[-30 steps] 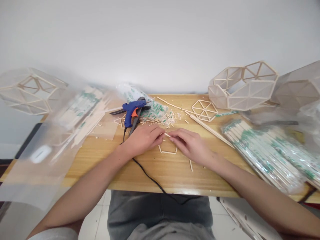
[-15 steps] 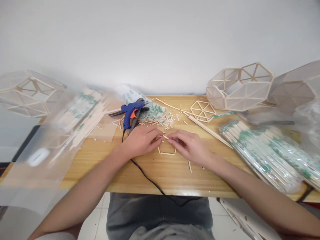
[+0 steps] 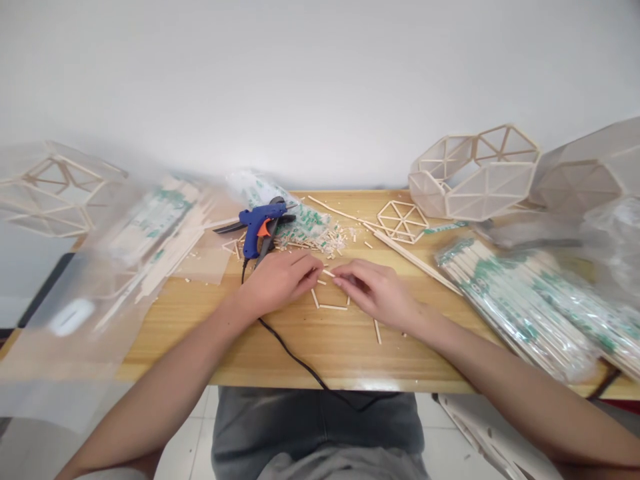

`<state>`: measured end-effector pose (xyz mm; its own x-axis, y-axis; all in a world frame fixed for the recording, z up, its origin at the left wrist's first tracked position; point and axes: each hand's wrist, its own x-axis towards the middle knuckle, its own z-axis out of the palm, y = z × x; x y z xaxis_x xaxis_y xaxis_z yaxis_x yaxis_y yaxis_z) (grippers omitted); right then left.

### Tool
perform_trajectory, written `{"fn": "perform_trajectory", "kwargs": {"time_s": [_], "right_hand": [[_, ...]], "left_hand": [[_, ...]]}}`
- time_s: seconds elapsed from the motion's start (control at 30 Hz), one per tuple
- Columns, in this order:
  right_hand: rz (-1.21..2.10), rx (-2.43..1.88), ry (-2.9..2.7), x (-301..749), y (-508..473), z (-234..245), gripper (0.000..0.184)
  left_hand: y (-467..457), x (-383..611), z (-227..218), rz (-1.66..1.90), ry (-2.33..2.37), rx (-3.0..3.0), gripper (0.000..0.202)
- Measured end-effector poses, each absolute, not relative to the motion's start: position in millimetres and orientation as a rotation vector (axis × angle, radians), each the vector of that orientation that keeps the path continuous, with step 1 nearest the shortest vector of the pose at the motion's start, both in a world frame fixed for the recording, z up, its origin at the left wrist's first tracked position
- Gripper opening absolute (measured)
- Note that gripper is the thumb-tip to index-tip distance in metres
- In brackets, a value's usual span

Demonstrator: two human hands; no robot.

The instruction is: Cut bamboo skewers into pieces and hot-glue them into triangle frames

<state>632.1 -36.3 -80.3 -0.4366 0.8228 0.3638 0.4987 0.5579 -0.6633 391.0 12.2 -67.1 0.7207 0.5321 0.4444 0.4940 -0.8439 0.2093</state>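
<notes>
Between my two hands a short wooden stick (image 3: 328,273) is pinched, one end in each set of fingertips. My left hand (image 3: 286,279) is closed on its left end, and my right hand (image 3: 373,285) grips the other. Just below them, short sticks lie on the wood in an angular outline; its bottom stick (image 3: 333,307) runs sideways. Another loose stick (image 3: 377,332) rests below my right hand. Behind my left hand lies a blue hot glue gun (image 3: 257,227) with an orange trigger, over a dark tool whose kind is partly hidden.
Chopped stick bits (image 3: 327,245) spill from a plastic bag (image 3: 260,190). A flat hexagonal stick frame (image 3: 403,221) lies at the back right, before a larger papered frame (image 3: 473,177). Packed sticks (image 3: 515,303) fill the right side. The glue gun's cord (image 3: 287,350) crosses the table's front edge.
The view has shifted slightly. Both hands stay at nearly the same place with the stick between them, and the left fingers have curled in a little.
</notes>
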Motion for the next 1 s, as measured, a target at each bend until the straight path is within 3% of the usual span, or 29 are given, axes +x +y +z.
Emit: {"fn": "perform_trajectory", "kwargs": {"time_s": [0.43, 0.6, 0.73, 0.87, 1.0], "right_hand": [[0.581, -0.956, -2.077, 632.0, -33.8, -78.8, 0.019], [0.611, -1.081, -2.054, 633.1, -36.7, -81.0, 0.012], [0.685, -1.158, -1.976, 632.5, -38.1, -81.4, 0.013], [0.754, -1.117, -1.902, 631.3, -38.4, -80.8, 0.014], [0.767, -1.110, -1.925, 632.3, -39.2, -80.0, 0.016]], "left_hand": [[12.7, 384.1, -57.8, 0.700, 0.865, 2.748, 0.011], [11.4, 384.7, -61.3, 0.765, 1.042, 2.628, 0.015], [9.9, 385.5, -63.6, 0.754, 0.996, 2.608, 0.041], [10.7, 387.0, -65.7, 0.666, 0.796, 2.732, 0.022], [12.6, 387.8, -66.2, 0.608, 0.784, 2.773, 0.023]]}}
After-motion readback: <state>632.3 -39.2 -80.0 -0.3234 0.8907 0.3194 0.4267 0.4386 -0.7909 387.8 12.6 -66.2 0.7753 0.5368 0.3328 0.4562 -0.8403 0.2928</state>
